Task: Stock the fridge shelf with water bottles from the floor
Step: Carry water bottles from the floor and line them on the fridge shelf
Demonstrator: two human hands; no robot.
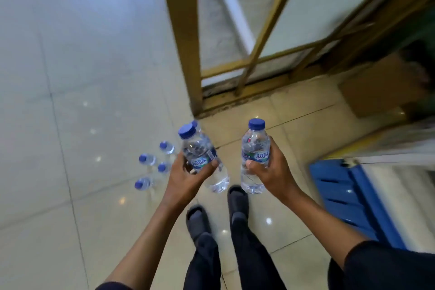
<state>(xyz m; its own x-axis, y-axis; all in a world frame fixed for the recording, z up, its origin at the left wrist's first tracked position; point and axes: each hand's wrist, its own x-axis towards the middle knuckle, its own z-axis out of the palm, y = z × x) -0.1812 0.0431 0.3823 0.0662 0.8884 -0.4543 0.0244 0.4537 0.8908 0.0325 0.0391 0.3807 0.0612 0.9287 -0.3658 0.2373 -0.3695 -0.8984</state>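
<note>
My left hand [188, 175] grips two clear water bottles with blue caps: a front one [196, 148] and a second one [217, 178] partly hidden behind it. My right hand [270, 167] grips a single upright water bottle [255, 146] around its label. Several more blue-capped bottles [153, 165] stand on the white tiled floor to the left of my left hand. The fridge's blue lower edge [348, 198] shows at the right; its shelf is out of view.
A gold-framed glass door [183, 37] rises ahead, with a second leaf swung open [270, 26]. A cardboard box [381, 87] sits at the far right. My two feet in dark slippers [217, 214] stand on the glossy tiles below my hands.
</note>
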